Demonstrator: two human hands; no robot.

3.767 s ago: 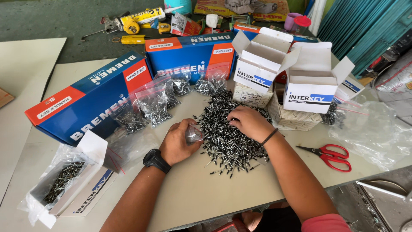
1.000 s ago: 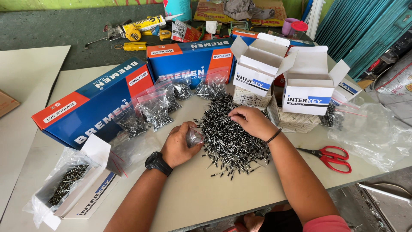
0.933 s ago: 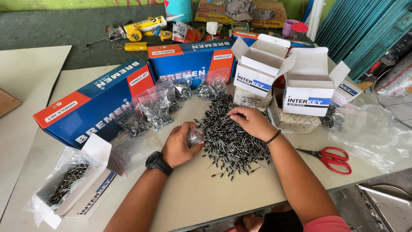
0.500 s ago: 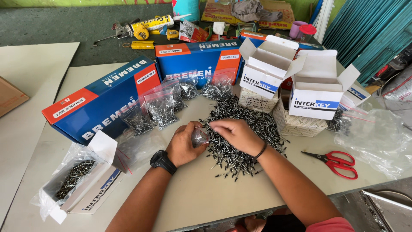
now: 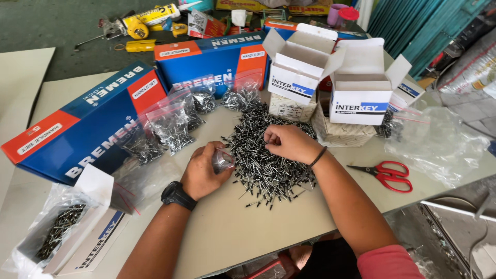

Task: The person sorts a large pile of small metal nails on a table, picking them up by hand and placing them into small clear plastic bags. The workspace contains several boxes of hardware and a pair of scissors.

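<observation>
Right hand [image 5: 290, 142] back on rivet pile [image 5: 268, 165], boxes [image 5: 361, 88] behind, apparently pinching.

Small clear bag [image 5: 223, 160] beside heaped dark rivets [image 5: 263, 160].

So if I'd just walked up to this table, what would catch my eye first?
Probably the big dark heap of small metal rivets in the middle of the table, with the right hand picking in it and the left hand holding a small clear bag beside it. Next, the two long blue-and-orange boxes at the left and the red scissors at the right.
</observation>
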